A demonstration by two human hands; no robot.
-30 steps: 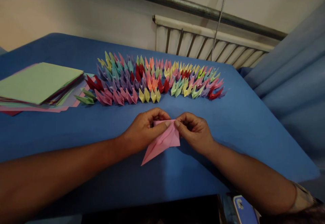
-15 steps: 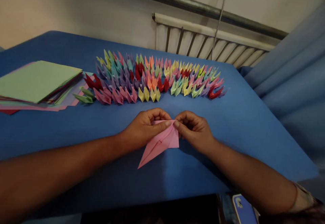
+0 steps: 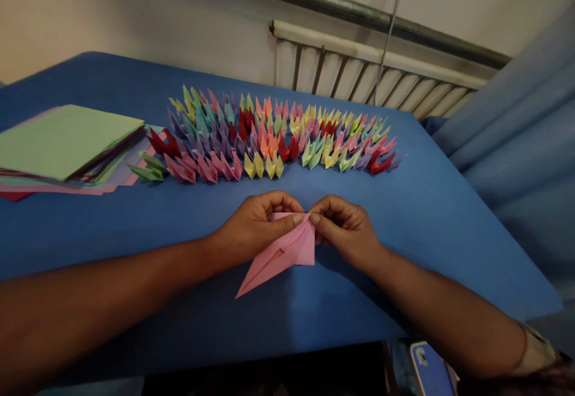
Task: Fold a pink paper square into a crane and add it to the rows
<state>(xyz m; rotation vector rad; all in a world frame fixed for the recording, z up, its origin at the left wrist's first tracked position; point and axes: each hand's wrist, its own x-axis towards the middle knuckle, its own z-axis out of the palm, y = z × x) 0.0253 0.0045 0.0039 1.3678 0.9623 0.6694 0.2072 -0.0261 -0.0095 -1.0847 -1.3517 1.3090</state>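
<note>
A partly folded sheet of pink origami paper (image 3: 281,251) is held just above the blue table, its long point aimed down and left. My left hand (image 3: 263,222) pinches its upper edge, thumb on top and fingers behind. At the top right corner, my right hand (image 3: 344,226) pinches the same paper between thumb and forefinger. The two hands nearly touch at that corner, and the fingertips behind the paper are hidden. Beyond them, rows of folded paper cranes (image 3: 269,138) in many colours stand on the table.
On the left lies a stack of coloured paper sheets (image 3: 67,144), a pale green one on top. A radiator (image 3: 350,63) and a pipe (image 3: 314,0) run along the wall behind the blue table (image 3: 431,222). A blue curtain (image 3: 516,126) hangs at right. A blue phone-like object (image 3: 433,369) shows below the table edge.
The pink paper has turned slightly, its long tip shifting a little to the left. Both hands keep their pinch in almost the same place.
</note>
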